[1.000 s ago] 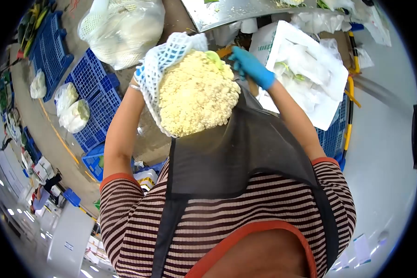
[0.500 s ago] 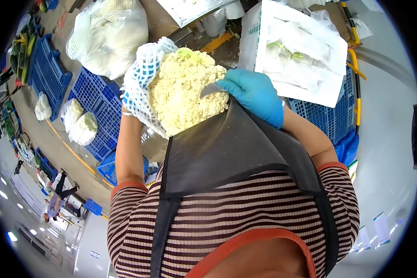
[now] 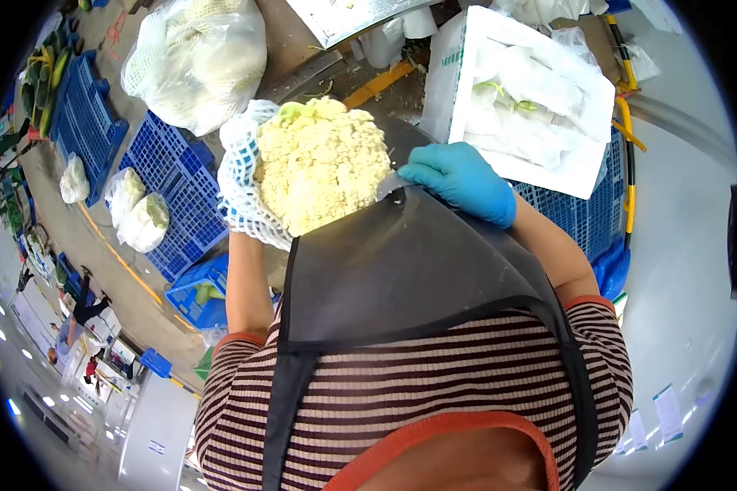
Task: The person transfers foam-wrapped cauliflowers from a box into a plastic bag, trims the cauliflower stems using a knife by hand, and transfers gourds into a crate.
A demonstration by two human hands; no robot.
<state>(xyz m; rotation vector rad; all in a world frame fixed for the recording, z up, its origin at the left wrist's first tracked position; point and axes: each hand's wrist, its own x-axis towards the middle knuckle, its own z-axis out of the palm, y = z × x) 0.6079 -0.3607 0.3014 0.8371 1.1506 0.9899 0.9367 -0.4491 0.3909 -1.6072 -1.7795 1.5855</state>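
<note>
A large pale cauliflower (image 3: 323, 164) rests against the dark apron (image 3: 401, 266), with white foam netting (image 3: 244, 180) around its left side. My left hand (image 3: 228, 214) supports it from the left; that hand is mostly hidden by the netting, with only bits of blue showing through the mesh. At the cauliflower's right edge, my right hand (image 3: 463, 182), in a blue glove, is closed on a small knife. The short metal blade (image 3: 389, 185) points left, close to the florets.
A bulging plastic bag (image 3: 196, 65) lies at the upper left, above blue pallets (image 3: 172, 192). On the right stands a white foam box (image 3: 536, 106) holding plastic wrap. A metal table (image 3: 336, 16) is at the top. Distant people (image 3: 67, 331) show at lower left.
My right hand came from beside the foam box to the cauliflower, and the knife blade came into view. Most recently, the blade moved down off the florets to their right edge.
</note>
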